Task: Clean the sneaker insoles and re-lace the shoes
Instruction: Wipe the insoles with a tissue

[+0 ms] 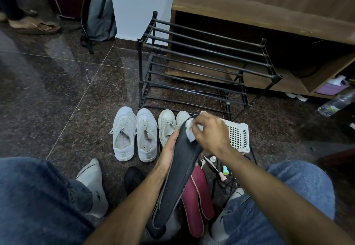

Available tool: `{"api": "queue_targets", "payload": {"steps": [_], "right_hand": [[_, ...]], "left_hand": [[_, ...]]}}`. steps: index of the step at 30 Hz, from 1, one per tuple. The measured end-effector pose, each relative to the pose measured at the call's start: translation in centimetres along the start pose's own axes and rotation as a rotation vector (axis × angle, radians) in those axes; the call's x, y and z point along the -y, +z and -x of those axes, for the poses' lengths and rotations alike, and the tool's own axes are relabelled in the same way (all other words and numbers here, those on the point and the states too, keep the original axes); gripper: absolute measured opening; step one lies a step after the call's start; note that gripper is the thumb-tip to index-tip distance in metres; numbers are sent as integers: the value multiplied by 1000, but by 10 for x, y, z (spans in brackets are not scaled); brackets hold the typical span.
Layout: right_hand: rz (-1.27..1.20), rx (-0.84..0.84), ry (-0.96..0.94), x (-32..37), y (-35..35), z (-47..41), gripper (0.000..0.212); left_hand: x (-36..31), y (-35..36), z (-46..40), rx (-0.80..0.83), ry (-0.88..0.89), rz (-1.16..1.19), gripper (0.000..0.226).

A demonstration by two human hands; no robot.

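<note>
My left hand holds a long black insole from underneath, its toe end raised toward the shoes. My right hand pinches a white wipe and presses it on the insole's toe end. Two maroon insoles lie on the floor below, between my knees. A pair of white sneakers with loose laces stands on the floor ahead. Beside it stands a second white pair, partly hidden by the insole and my hands.
A black metal shoe rack stands behind the shoes, against a wooden cabinet. A white plastic basket sits right of my right hand. Small tools and cords lie under my right forearm. A plastic bottle lies far right. A backpack leans at the wall.
</note>
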State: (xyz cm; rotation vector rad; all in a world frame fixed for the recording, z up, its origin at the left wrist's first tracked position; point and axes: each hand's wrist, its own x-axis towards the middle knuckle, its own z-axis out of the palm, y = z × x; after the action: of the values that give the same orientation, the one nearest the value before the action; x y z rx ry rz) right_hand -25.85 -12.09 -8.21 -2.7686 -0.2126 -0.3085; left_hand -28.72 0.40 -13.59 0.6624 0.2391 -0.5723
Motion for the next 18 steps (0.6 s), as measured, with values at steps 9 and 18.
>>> {"api": "queue_targets", "payload": {"steps": [9,18], "right_hand": [[-48,118,-183,20,7,32,17],[-77,18,45,10,-1,-2,14]], "left_hand": [[-6,15,9,-51,124,39,73],[-2,-3,-4,-2,3,56,52]]}}
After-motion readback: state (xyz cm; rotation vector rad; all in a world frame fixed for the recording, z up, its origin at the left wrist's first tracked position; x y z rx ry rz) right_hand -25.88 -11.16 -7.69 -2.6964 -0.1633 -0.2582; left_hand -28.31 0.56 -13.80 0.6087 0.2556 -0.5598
